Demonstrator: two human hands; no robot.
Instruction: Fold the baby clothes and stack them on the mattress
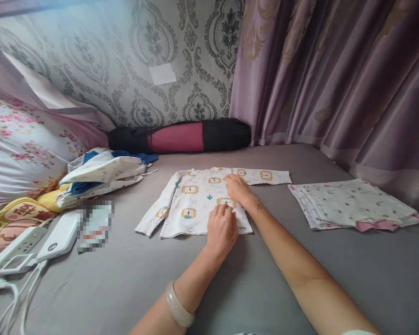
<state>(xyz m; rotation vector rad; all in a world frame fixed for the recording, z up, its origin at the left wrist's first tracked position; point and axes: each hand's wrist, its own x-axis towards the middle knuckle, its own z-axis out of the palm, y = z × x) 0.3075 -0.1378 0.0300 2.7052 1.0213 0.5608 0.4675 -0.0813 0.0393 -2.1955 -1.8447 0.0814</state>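
Observation:
A white long-sleeved child's shirt (199,197) with yellow lion faces and small green plants lies spread on the grey bed sheet. Its left sleeve slants down toward me, while the right one stretches out to the side. My left hand (222,229) is on the lower right part of the shirt, fingers bent and closed on the cloth. Just beyond it, my right hand (238,190) is closed on the fabric near the right shoulder. The thumb tips and the cloth under both palms are hidden.
Folded white patterned clothes (352,204) lie at right. Crumpled clothes (104,170) are heaped at left, near a power strip (19,246), a white power bank (59,235) with cables and a blurred packet (96,225). A black-and-red long bag (176,137) lies along the wall.

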